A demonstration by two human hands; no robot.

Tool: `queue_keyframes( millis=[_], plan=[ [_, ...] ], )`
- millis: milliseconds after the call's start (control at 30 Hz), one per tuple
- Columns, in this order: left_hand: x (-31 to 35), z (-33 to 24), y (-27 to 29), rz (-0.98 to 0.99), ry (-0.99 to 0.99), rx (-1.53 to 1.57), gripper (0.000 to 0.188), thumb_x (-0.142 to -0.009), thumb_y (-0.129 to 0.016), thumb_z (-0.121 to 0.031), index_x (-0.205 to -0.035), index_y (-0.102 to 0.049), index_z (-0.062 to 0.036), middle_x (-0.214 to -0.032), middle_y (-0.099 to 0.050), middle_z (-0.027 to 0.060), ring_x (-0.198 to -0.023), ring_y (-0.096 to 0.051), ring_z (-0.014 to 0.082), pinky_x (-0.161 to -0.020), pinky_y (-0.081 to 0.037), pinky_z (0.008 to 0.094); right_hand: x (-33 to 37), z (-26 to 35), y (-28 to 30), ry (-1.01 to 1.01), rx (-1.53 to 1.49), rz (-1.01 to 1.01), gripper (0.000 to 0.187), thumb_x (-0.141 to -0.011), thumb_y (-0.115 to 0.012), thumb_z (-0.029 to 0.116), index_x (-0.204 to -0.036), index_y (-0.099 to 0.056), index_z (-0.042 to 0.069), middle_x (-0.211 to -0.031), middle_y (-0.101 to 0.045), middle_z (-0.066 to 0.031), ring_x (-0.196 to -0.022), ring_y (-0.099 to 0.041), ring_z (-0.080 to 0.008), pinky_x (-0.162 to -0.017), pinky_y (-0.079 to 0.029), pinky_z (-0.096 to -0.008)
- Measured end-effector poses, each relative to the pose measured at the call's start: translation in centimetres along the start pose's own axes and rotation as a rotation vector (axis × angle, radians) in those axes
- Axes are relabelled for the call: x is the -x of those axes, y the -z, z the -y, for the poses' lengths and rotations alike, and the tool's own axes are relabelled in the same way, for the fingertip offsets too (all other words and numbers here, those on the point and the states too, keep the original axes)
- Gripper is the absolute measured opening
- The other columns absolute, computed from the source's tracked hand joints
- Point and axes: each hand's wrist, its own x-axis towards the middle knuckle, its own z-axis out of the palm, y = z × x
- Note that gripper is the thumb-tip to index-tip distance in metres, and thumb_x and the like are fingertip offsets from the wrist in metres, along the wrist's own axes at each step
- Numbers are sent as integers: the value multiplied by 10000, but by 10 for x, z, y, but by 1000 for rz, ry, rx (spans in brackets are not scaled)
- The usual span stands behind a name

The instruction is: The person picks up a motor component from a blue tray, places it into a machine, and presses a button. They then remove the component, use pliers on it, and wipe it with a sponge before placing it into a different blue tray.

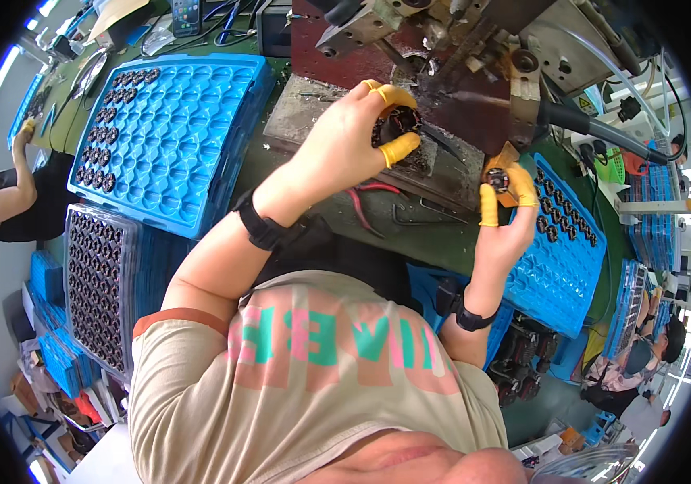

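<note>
My left hand point(353, 133) wears yellow finger covers and closes its thumb and forefinger around a dark, ring-shaped motor stator point(403, 121), in front of the machine point(474, 60). To the right, my right hand point(511, 211), also in yellow finger covers, pinches a smaller-looking round stator point(497, 179) with dark and coppery parts. That hand is just beside the near-left edge of a blue tray point(551, 270) with several stators in rows. Whether the left stator touches the machine's fixture, I cannot tell.
Red-handled pliers point(362, 206) lie on the green bench near a metal plate. At left, a blue moulded tray point(192, 137) holds several stators, above a stack of filled trays point(99, 282). A phone point(187, 16) is at the back. Other people work at both sides.
</note>
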Motion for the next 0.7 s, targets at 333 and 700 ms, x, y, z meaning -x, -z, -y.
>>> queue_keyframes(
  millis=[333, 700],
  plan=[
    [57, -10, 101, 180, 142, -202, 651, -791, -778, -210, -1360, -510, -42, -1267, -587, 152, -1176, -546, 312, -1019, -411, 376, 3, -21, 1, 53, 259, 51, 344, -870, -697, 130, -1155, -569, -13, -1256, -600, -207, -1188, -544, -397, -979, -435, -456],
    [78, 169, 315, 251, 507, -633, 340, -899, -668, -202, -1205, -650, -55, -1146, -678, 155, -1061, -648, 267, -926, -478, 358, 17, 3, 26, -517, -1003, 83, 462, -862, -719, 59, -1282, -540, -16, -1221, -605, -81, -1119, -579, -180, -1011, -412, -319]
  ],
)
